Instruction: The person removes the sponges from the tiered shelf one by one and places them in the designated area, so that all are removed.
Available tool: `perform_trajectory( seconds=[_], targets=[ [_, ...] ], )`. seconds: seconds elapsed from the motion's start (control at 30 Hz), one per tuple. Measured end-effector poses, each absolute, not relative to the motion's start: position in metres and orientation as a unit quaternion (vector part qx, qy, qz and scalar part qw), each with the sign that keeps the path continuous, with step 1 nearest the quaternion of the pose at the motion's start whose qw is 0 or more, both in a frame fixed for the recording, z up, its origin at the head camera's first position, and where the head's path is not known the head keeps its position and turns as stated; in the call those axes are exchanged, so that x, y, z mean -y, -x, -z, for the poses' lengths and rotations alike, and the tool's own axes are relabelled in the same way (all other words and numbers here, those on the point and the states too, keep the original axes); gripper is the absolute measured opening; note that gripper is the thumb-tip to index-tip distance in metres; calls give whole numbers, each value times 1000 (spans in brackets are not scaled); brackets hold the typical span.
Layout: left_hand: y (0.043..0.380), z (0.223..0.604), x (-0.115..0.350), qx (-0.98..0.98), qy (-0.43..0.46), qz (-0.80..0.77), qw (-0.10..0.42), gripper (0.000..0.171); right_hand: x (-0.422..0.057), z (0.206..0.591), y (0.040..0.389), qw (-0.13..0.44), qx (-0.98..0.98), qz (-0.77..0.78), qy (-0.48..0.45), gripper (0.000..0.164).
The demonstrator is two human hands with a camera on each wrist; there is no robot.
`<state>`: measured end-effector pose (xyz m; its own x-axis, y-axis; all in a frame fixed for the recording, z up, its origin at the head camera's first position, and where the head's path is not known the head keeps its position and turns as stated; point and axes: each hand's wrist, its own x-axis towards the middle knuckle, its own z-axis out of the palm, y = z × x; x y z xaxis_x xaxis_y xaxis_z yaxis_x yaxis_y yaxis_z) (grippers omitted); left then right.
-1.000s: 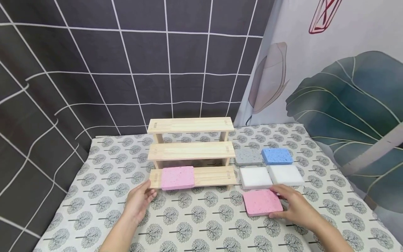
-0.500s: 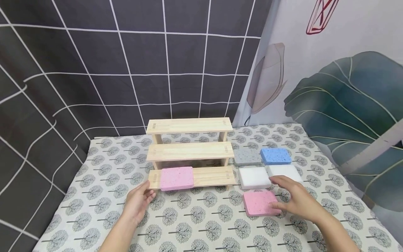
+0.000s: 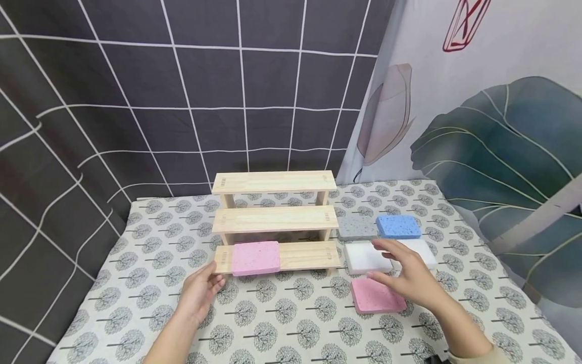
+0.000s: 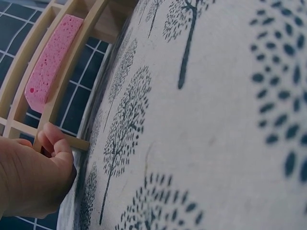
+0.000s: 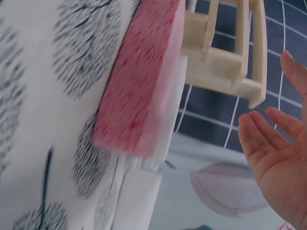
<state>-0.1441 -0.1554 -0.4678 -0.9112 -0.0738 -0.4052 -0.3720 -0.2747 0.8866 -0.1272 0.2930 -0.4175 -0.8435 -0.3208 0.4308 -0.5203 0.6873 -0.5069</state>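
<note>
A three-tier wooden step shelf (image 3: 275, 218) stands on the cloth. My left hand (image 3: 200, 290) grips the left end of its lowest step, fingers curled at the board's end in the left wrist view. On that step, left of centre, lies a light pink sponge (image 3: 256, 258). My right hand (image 3: 411, 280) is raised over the sponges at right, thumb and fingers spread with nothing between them. Below it a darker pink sponge (image 3: 376, 298) lies flat on the cloth. Two white sponges, one on the left (image 3: 364, 257) and one on the right (image 3: 422, 253), are partly covered by this hand.
Behind the white sponges lie a grey sponge (image 3: 357, 227), close beside the shelf's right side, and a blue sponge (image 3: 398, 226). A tree-print cloth (image 3: 291, 323) covers the table. A dark grid-patterned curtain (image 3: 182, 81) hangs at the back and left, a leaf-print curtain (image 3: 495, 136) at right.
My right hand has let go of the darker pink sponge's right edge and risen up and left over the white sponges. That sponge stays in place. My left hand has not moved.
</note>
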Motion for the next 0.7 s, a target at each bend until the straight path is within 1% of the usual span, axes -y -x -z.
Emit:
perform_trajectory(
  seconds=[0.13, 0.47, 0.7],
  targets=[
    [144, 468, 155, -593, 187, -777, 94, 51, -280, 416, 134, 161, 903, -320, -238, 72],
    [143, 468, 155, -588, 190, -781, 93, 49, -249, 414, 143, 142, 901, -333, -240, 71],
    [144, 470, 156, -584, 192, -783, 95, 49, -228, 409, 146, 107, 903, -345, -233, 76]
  ],
)
